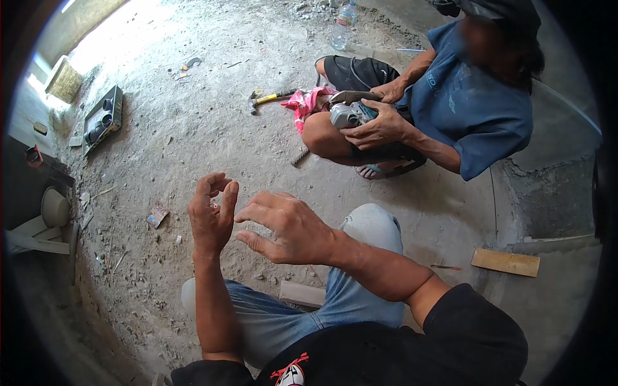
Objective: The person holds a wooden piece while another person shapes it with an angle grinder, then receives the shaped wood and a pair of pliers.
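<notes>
My left hand (214, 215) is raised above the floor in front of my knees, its fingers loosely curled and the thumb apart. A tiny reddish spot shows between its fingers; I cannot make out what it is. My right hand (286, 225) hovers just beside it, fingers bent and spread, with no object visible in it. The hands are close together but look apart. Below them are my legs in blue jeans (364, 302). To the right, a squatting co-worker in a blue shirt (473, 109) holds a grey and teal angle grinder (347, 116) in both hands.
A yellow-handled hammer (273, 98) and pink cloth (306, 106) lie by the co-worker. On the dusty floor (167, 128) are a water bottle (344, 27), bucket (63, 80), dark rectangular box (103, 120), crumpled packet (157, 215) and wooden board (505, 262).
</notes>
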Demonstrator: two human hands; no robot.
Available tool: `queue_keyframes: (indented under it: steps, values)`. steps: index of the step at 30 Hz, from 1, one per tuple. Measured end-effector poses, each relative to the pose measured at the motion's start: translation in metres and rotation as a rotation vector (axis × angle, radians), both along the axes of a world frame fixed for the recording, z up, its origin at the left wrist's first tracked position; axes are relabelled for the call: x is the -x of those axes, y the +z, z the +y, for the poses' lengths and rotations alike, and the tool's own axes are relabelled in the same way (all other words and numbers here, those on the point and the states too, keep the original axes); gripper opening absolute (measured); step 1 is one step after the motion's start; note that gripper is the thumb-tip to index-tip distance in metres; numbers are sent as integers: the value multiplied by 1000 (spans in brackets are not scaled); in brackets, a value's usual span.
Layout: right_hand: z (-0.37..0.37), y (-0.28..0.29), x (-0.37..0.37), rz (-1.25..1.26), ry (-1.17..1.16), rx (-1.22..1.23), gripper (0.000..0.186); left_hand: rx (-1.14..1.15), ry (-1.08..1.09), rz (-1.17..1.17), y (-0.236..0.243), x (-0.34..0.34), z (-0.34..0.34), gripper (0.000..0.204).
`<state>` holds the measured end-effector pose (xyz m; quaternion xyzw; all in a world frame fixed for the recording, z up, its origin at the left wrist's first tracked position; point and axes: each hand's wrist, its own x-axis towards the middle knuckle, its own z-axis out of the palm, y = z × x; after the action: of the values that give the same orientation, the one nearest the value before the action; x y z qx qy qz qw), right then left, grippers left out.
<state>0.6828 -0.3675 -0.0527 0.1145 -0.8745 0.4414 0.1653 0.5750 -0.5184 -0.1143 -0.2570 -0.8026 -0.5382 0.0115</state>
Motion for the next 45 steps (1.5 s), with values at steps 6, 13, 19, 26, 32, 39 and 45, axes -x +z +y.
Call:
queue_keyframes:
  steps: [6, 13, 19, 26, 32, 39, 45]
  values:
    - [2, -3, -1, -58, 11, -28, 25, -24, -7, -1, -2, 1, 3, 30]
    - [4, -3, -1, -58, 0, -46, 25, -34, -23, 3, -3, 3, 5, 30]
    - [7, -4, -2, -45, -2, -22, 25, -39, -20, -7, -2, 2, 8, 29]
    - [8, -3, -3, -43, -3, -30, 24, -26, -16, -3, -2, 1, 9, 29]
    - [8, -2, -5, -40, -4, -34, 24, -37, -20, 6, -3, 0, 9, 29]
    - [7, -2, -5, -2, -23, 1, 22, -48, -15, 23, -3, 0, 9, 29]
    - [8, -3, -5, -17, -19, -1, 23, -49, -15, 15, 0, 0, 11, 28]
